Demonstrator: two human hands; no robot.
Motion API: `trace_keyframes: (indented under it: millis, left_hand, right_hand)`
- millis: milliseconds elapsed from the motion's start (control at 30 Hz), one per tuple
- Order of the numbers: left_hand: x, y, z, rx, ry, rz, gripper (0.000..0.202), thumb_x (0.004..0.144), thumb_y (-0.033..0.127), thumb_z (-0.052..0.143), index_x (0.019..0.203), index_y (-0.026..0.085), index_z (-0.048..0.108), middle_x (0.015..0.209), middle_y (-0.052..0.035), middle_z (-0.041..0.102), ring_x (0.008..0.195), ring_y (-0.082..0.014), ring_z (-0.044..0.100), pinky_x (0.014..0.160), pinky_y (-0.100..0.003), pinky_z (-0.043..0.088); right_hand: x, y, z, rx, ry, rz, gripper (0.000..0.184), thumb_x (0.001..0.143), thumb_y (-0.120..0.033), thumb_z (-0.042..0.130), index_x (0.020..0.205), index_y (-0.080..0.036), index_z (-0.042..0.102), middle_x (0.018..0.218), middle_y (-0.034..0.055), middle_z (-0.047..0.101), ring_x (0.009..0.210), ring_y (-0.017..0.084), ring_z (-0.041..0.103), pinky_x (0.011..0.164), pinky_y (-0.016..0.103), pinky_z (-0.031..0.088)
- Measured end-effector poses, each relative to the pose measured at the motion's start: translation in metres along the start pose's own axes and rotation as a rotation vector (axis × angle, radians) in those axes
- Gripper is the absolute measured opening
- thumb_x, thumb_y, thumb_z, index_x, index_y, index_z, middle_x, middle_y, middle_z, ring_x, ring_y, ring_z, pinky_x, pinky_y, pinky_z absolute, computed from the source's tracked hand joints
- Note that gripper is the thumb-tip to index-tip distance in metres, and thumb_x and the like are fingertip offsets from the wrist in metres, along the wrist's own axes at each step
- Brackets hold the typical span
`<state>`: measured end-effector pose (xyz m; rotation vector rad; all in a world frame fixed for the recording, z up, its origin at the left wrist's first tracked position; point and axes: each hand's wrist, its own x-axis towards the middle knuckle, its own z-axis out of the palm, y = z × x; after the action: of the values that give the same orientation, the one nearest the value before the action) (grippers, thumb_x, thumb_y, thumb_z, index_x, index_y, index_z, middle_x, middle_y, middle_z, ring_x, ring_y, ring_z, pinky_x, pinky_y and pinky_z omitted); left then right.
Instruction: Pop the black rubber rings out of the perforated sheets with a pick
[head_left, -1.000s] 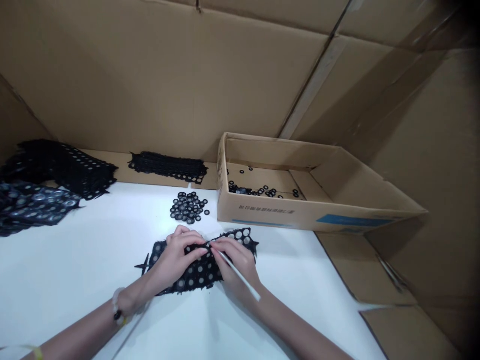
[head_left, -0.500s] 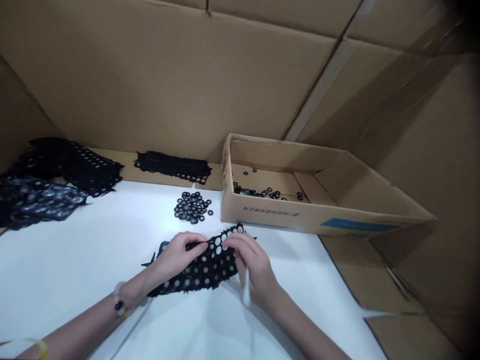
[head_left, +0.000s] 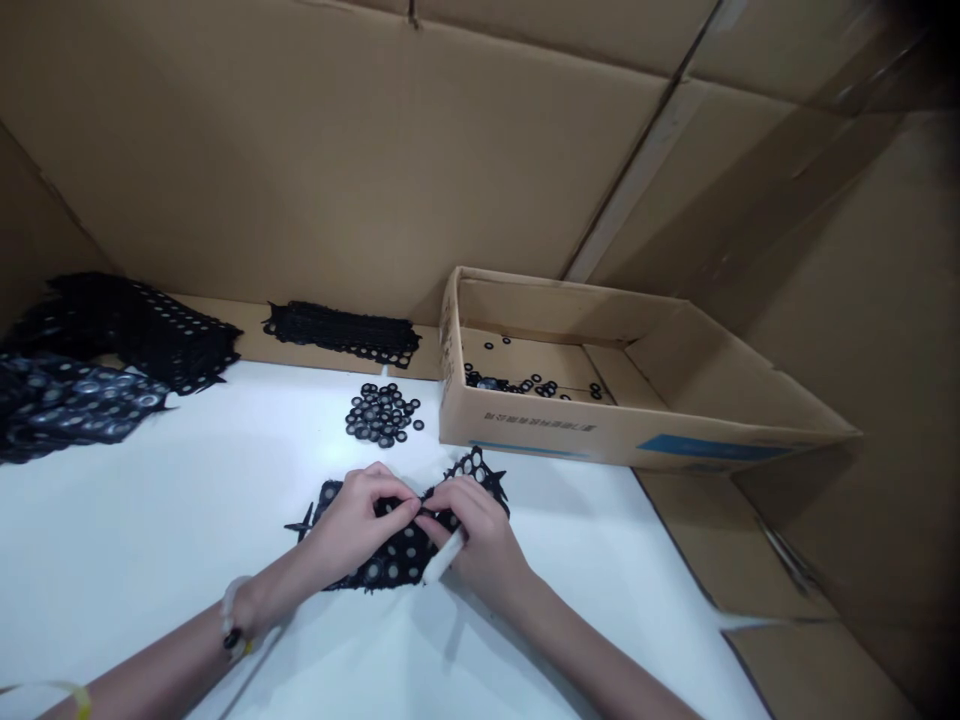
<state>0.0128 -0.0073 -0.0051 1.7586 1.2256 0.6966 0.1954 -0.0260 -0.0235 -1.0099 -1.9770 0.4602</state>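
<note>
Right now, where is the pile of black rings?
In the head view, the pile of rings lies on the white table, left of the cardboard box, beyond the left hand.

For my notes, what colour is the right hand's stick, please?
The stick is white, clearest in the head view.

Illumination is moderate and cool, consistent with an overhead source outside the view. The white tabletop (head_left: 225, 480) is brightest; the cardboard back wall (head_left: 300, 150) at 12 o'clock reads dim brown. Soft shadows lie beside the forearms (head_left: 600, 640) toward 6 o'clock. Glare marks the glossy perforated sheets (head_left: 90, 405) at 9 o'clock. The white stick (head_left: 442, 560) is blurred. Wide-angle distortion stretches the open carton (head_left: 600, 425) toward 3 o'clock; the extreme corner near 2 o'clock falls to black.
</note>
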Motion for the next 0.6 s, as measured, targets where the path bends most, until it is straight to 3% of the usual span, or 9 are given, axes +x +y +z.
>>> trace_keyframes:
  millis: [167,300,367,533,600]
  left_hand:
    - [0.000,-0.003,0.003,0.050,0.024,0.000,0.021,0.081,0.027,0.055,0.071,0.021,0.072,0.073,-0.0019,0.064,0.077,-0.0171,0.058,0.074,-0.028,0.043]
    - [0.006,-0.014,0.001,0.090,0.044,-0.072,0.025,0.084,0.035,0.052,0.081,0.020,0.072,0.084,-0.0032,0.068,0.085,-0.0196,0.060,0.081,-0.030,0.045]
    - [0.009,-0.018,-0.002,0.119,0.020,-0.088,0.029,0.086,0.040,0.050,0.090,0.022,0.071,0.094,-0.0031,0.070,0.092,-0.0210,0.061,0.085,-0.031,0.044]
    - [0.010,-0.016,-0.012,0.299,-0.072,-0.022,0.031,0.088,0.042,0.048,0.105,0.027,0.068,0.106,-0.0009,0.070,0.100,-0.0233,0.059,0.093,-0.035,0.040]
    - [0.008,-0.012,-0.015,0.347,-0.088,0.000,0.028,0.089,0.036,0.046,0.104,0.028,0.069,0.107,0.0003,0.070,0.100,-0.0230,0.060,0.093,-0.036,0.039]
  right_hand:
    - [0.001,-0.006,0.000,-0.030,-0.041,-0.212,0.018,0.089,-0.010,0.047,0.077,-0.020,0.058,0.077,0.0058,0.064,0.068,0.017,0.053,0.062,0.028,0.046]
    - [0.000,-0.011,-0.012,-0.080,-0.084,-0.317,0.020,0.088,-0.010,0.048,0.075,-0.020,0.060,0.074,0.0045,0.062,0.064,0.015,0.050,0.057,0.026,0.042]
    - [0.002,-0.010,-0.021,-0.095,-0.055,-0.218,0.015,0.086,-0.012,0.051,0.077,-0.019,0.062,0.074,0.0045,0.063,0.066,0.016,0.053,0.059,0.026,0.043]
    - [0.035,-0.003,-0.027,-0.250,-0.198,0.328,0.012,0.078,-0.012,0.059,0.082,-0.022,0.063,0.076,-0.0006,0.069,0.072,0.018,0.064,0.064,0.025,0.046]
    - [0.058,-0.004,-0.016,-0.321,-0.228,0.355,0.017,0.080,-0.013,0.058,0.090,-0.024,0.065,0.087,-0.0005,0.071,0.085,0.019,0.066,0.072,0.026,0.048]
